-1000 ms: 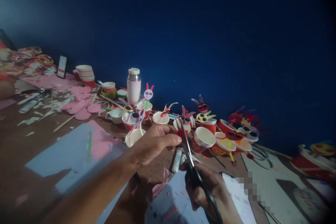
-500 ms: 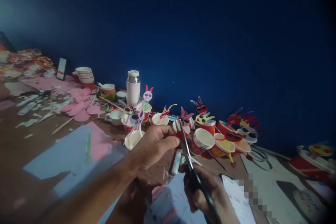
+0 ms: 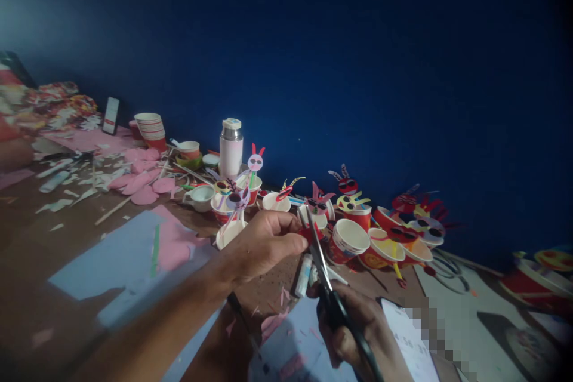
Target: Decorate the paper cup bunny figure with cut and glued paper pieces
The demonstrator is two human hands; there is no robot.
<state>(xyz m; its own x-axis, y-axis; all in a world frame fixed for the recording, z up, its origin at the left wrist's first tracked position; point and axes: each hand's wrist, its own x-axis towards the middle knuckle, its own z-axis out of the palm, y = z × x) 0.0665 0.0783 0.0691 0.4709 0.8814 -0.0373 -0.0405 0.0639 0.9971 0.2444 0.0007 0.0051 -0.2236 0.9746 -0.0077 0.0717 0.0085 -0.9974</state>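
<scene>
My right hand [image 3: 353,328] is wrapped round the black handles of a pair of scissors [image 3: 320,259]. Their blades point up and away from me, slightly apart. Thumb and fingertips of my left hand [image 3: 273,242] pinch a small red paper piece [image 3: 310,233], which lies right at the blades; its outline is hard to make out against the red cups behind. Below the blades lies a white glue stick [image 3: 303,274]. Just beyond my hands stand paper cups [image 3: 347,239] holding paper animal faces, among them a purple face [image 3: 238,197].
Blue paper [image 3: 102,256] and pink cutouts [image 3: 145,182] lie at left amid scraps. A thermos [image 3: 231,152] stands by the dark blue wall. A lit phone [image 3: 405,334] lies by my right hand; another phone [image 3: 111,114] leans far left. Another person's arm [image 3: 15,149] shows at the left edge.
The view has turned slightly left, so things sit a little further right. Another person's arm has come in at the left edge. Both my hands keep nearly the same pose.
</scene>
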